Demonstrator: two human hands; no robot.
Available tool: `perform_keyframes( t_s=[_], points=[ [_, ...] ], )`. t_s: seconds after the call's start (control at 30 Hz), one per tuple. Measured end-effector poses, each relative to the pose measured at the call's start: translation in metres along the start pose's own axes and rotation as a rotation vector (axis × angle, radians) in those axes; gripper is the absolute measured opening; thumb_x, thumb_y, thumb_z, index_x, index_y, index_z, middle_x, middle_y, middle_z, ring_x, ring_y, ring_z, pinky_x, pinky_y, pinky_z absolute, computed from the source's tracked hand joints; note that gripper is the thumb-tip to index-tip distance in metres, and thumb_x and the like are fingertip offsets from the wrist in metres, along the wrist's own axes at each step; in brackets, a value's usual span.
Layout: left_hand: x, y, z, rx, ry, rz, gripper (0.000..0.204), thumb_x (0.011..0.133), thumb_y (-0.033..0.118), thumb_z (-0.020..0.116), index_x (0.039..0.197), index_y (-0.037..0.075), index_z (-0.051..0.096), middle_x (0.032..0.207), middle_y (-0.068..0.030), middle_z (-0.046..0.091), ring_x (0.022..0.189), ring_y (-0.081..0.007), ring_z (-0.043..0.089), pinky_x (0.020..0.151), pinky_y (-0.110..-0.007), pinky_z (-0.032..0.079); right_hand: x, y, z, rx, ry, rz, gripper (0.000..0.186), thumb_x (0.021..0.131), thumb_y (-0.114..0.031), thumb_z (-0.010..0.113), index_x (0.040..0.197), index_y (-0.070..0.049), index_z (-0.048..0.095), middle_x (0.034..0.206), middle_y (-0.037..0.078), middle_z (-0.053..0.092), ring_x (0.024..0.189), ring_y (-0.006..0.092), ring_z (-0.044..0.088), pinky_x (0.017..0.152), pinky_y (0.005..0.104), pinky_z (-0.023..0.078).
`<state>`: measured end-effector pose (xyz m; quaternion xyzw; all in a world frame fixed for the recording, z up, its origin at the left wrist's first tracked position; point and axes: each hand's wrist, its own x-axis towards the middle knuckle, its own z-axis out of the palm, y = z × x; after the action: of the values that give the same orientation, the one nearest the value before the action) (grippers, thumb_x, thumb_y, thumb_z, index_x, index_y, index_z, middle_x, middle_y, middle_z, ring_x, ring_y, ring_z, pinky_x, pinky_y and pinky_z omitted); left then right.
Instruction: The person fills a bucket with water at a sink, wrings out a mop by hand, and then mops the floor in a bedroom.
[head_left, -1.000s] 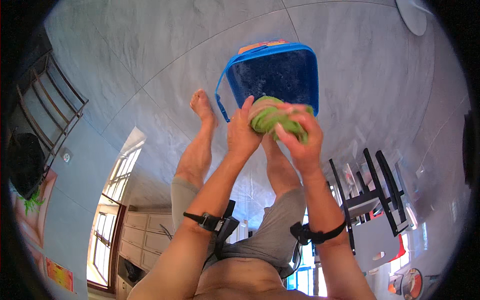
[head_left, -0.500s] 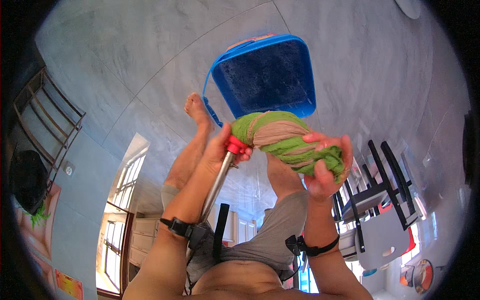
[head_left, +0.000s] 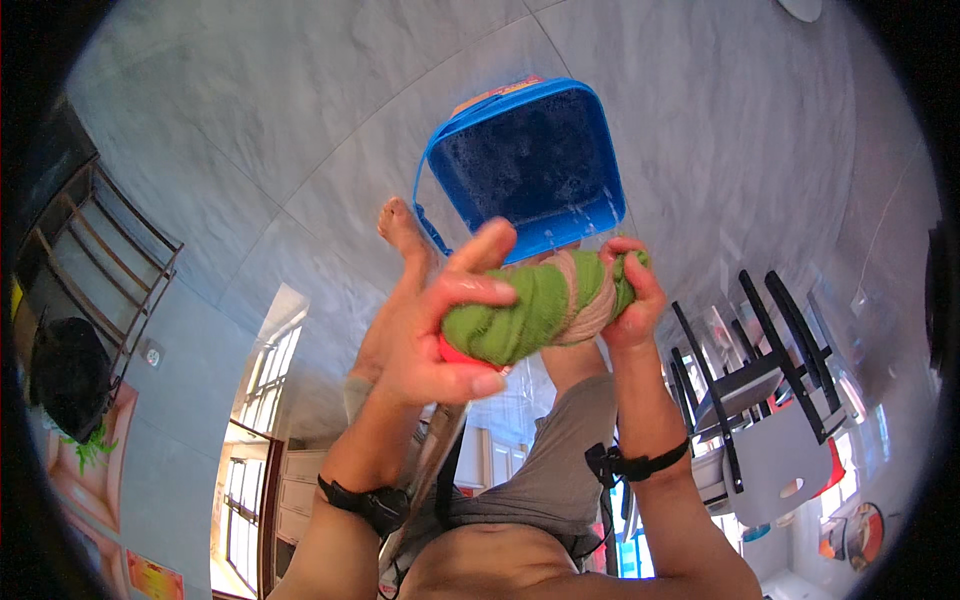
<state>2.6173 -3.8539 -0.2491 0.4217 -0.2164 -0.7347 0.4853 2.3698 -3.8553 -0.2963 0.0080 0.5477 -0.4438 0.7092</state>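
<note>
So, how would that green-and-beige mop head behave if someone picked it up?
Probably floppy: the mop head looks like soft, twisted fabric, one end bunched in the right hand. Likely heavy for its size, perhaps slippery: pale streaks at the blue bucket look like dripping water.

The camera is worn on the person's head and looks steeply down in wide fisheye: the torso [head_left: 490, 555] is close at 6 o'clock, left hand [head_left: 415, 335] and right hand [head_left: 638, 305] before it, floor [head_left: 720, 110] beyond, toward 12 o'clock.
</note>
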Motion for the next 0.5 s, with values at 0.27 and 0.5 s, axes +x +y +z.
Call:
perform_keyframes(
  t_s=[0.27, 0.5],
  points=[
    [0.011, 0.038, 0.079, 0.504, -0.212, 0.158, 0.037, 0.059, 0.015, 0.076, 0.093, 0.008, 0.063, 0.103, -0.0075, 0.059, 0.113, -0.0353, 0.051, 0.098, -0.049, 0.038, 0.017, -0.026, 0.028, -0.279, -0.104, 0.29, 0.017, 0.081, -0.015, 0.06, 0.091, -0.001, 0.064, 0.086, 0.007, 0.061, 0.078, 0.0146, 0.057, 0.07, 0.0263, 0.046],
    [0.007, 0.026, 0.117, 0.774, -0.29, 0.25, 0.029, 0.057, 0.018, 0.069, 0.083, 0.01, 0.061, 0.097, -0.0043, 0.06, 0.104, -0.0295, 0.055, 0.093, -0.05, 0.039, 0.042, -0.031, 0.046, -0.643, -0.354, 0.376, 0.021, 0.078, -0.02, 0.066, 0.087, -0.001, 0.066, 0.084, 0.004, 0.062, 0.073, 0.0126, 0.055, 0.069, 0.0261, 0.044]
  ],
)
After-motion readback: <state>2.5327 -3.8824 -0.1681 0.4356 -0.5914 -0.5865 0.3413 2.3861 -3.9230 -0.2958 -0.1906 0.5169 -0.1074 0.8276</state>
